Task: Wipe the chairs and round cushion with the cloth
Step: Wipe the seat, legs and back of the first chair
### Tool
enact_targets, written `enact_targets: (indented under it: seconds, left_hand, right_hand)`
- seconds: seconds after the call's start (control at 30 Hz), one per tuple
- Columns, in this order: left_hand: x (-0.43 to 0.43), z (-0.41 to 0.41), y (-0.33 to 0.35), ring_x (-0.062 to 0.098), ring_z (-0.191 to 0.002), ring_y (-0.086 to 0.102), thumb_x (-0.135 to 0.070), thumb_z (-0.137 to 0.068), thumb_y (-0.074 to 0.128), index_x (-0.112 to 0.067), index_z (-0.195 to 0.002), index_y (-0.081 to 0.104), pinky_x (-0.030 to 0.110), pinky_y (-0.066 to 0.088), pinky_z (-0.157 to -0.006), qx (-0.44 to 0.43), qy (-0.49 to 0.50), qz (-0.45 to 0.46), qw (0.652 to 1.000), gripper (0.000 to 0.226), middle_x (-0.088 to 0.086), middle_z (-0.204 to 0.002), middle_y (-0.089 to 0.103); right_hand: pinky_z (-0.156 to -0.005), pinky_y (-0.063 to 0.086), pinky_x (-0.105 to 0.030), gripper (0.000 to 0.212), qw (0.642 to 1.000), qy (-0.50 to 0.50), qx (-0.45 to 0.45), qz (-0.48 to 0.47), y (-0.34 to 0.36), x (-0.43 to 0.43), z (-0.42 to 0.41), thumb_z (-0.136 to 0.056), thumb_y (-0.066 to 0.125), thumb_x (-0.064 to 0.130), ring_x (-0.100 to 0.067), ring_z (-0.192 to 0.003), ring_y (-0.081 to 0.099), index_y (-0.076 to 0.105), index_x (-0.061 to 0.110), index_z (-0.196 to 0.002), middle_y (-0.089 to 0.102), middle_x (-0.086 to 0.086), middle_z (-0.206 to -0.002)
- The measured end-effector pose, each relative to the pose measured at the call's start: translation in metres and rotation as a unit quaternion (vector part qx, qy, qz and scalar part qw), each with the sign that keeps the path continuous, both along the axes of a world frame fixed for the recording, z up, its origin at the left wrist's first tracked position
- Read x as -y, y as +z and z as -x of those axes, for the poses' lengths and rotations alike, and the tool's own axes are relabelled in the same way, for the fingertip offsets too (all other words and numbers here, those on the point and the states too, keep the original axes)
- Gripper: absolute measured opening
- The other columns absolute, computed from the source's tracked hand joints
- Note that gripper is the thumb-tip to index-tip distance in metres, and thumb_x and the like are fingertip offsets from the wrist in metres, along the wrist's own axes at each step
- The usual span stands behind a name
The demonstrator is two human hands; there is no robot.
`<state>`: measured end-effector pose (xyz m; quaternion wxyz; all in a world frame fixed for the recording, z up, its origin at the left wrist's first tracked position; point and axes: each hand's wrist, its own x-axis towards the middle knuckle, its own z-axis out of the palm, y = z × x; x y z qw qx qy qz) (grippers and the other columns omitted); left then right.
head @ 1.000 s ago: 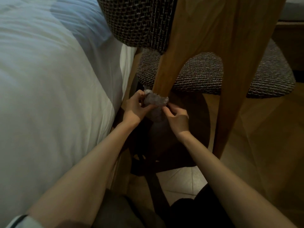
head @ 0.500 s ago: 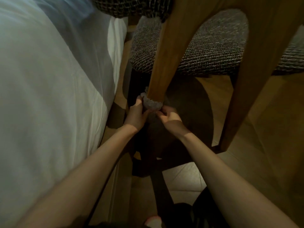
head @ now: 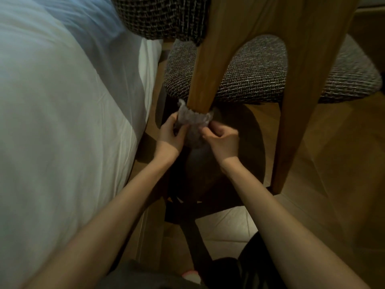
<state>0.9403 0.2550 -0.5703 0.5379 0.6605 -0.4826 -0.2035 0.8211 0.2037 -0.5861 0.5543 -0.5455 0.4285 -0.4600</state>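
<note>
Both the left hand [head: 169, 138] and the right hand [head: 223, 140] are being kept clamped, fingers [head: 173, 123] curled, on the cloth [head: 194, 119] wrapped round the chair leg [head: 201, 84] at centre frame; it is being drawn back upward, mid-wipe.

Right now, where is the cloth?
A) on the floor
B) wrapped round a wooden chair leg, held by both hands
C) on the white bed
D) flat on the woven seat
B: the cloth circles the chair leg, with the left hand and the right hand pinching it from either side.
</note>
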Motion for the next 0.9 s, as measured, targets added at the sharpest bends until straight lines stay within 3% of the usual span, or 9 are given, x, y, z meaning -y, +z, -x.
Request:
enact_targets:
  seconds: [0.13, 0.3, 0.37, 0.43, 0.53, 0.6, 0.67, 0.77, 0.9]
  left_hand:
    - [-0.006, 0.011, 0.013, -0.012, -0.090, 0.060, -0.020, -0.092, 0.061, -0.020, -0.110, 0.063, 0.005, 0.045, -0.074, 0.028, 0.055, 0.076, 0.995, 0.017, -0.018, -0.093, 0.064]
    - [0.003, 0.017, 0.001, -0.012, -0.098, 0.054, -0.017, -0.098, 0.050, -0.013, -0.131, 0.051, -0.001, 0.040, -0.078, 0.046, 0.050, 0.010, 0.998, 0.034, -0.014, -0.110, 0.058]
    - [0.007, 0.016, -0.007, -0.003, -0.106, 0.051, -0.016, -0.099, 0.048, -0.012, -0.137, 0.046, -0.004, 0.037, -0.078, 0.032, 0.049, -0.019, 0.998, 0.038, -0.011, -0.114, 0.054]
    - [0.007, 0.013, -0.016, 0.000, -0.109, 0.048, -0.016, -0.100, 0.046, -0.011, -0.139, 0.043, -0.004, 0.034, -0.079, 0.037, 0.046, -0.045, 0.997, 0.040, -0.008, -0.118, 0.053]
    - [0.004, 0.005, -0.030, 0.010, -0.120, 0.050, -0.017, -0.100, 0.045, -0.012, -0.139, 0.042, 0.012, 0.038, -0.091, 0.017, 0.016, -0.101, 0.995, 0.039, 0.001, -0.129, 0.056]
    - [0.003, -0.002, -0.034, 0.015, -0.121, 0.052, -0.016, -0.100, 0.045, -0.013, -0.137, 0.045, 0.020, 0.040, -0.094, 0.002, 0.001, -0.123, 0.992, 0.037, 0.004, -0.128, 0.058]
    - [0.004, -0.007, -0.034, 0.012, -0.117, 0.054, -0.016, -0.099, 0.046, -0.013, -0.135, 0.047, 0.012, 0.043, -0.086, -0.007, -0.005, -0.131, 0.991, 0.036, -0.001, -0.122, 0.059]
    - [0.004, -0.011, -0.033, 0.007, -0.113, 0.054, -0.017, -0.099, 0.048, -0.013, -0.136, 0.049, 0.000, 0.043, -0.075, -0.010, -0.018, -0.136, 0.990, 0.037, -0.005, -0.118, 0.059]
    - [0.004, -0.009, -0.031, 0.010, -0.117, 0.057, -0.020, -0.097, 0.051, -0.016, -0.136, 0.050, 0.014, 0.046, -0.088, -0.010, -0.031, -0.146, 0.989, 0.039, -0.001, -0.125, 0.062]
  right_hand:
    - [-0.086, 0.054, -0.020, 0.025, 0.999, -0.012, 0.029, 0.042, 0.022, -0.003, 0.008, -0.089, 0.066, 0.012, 0.003, -0.091, 0.066, 0.069, 0.002, -0.112, 0.071, 0.003, -0.098]
    - [-0.086, 0.047, -0.033, 0.025, 0.992, -0.018, -0.082, 0.089, 0.006, -0.006, -0.001, -0.099, 0.051, 0.022, -0.017, -0.092, 0.061, 0.069, 0.005, -0.101, 0.068, -0.003, -0.090]
    - [-0.086, 0.042, -0.024, 0.026, 0.991, -0.013, -0.105, 0.087, -0.004, -0.008, -0.007, -0.102, 0.044, 0.023, -0.024, -0.099, 0.060, 0.066, 0.008, -0.104, 0.066, -0.005, -0.094]
    - [-0.076, 0.032, -0.006, 0.025, 0.991, 0.002, -0.114, 0.070, -0.015, -0.011, -0.012, -0.103, 0.040, 0.023, -0.018, -0.105, 0.056, 0.064, 0.016, -0.108, 0.063, -0.001, -0.097]
    - [-0.069, 0.025, 0.005, 0.033, 0.990, 0.040, -0.132, 0.020, -0.030, -0.012, -0.015, -0.104, 0.037, 0.025, 0.025, -0.092, 0.039, 0.058, 0.016, -0.127, 0.055, 0.003, -0.111]
    - [-0.070, 0.027, 0.002, 0.033, 0.989, 0.063, -0.135, 0.011, -0.036, -0.010, -0.015, -0.104, 0.037, 0.025, 0.016, -0.096, 0.045, 0.056, 0.016, -0.130, 0.058, 0.000, -0.116]
    - [-0.072, 0.029, -0.002, 0.031, 0.988, 0.073, -0.137, 0.017, -0.036, -0.006, -0.014, -0.103, 0.039, 0.023, -0.005, -0.104, 0.052, 0.058, 0.015, -0.127, 0.061, -0.005, -0.119]
    - [-0.069, 0.028, 0.007, 0.028, 0.986, 0.060, -0.148, 0.054, -0.034, -0.003, -0.008, -0.102, 0.042, 0.017, -0.002, -0.098, 0.049, 0.062, 0.011, -0.122, 0.063, -0.006, -0.115]
    - [-0.071, 0.029, 0.005, 0.027, 0.978, 0.063, -0.178, 0.088, -0.033, -0.001, 0.003, -0.101, 0.044, 0.014, 0.004, -0.094, 0.047, 0.063, 0.008, -0.118, 0.064, -0.005, -0.109]
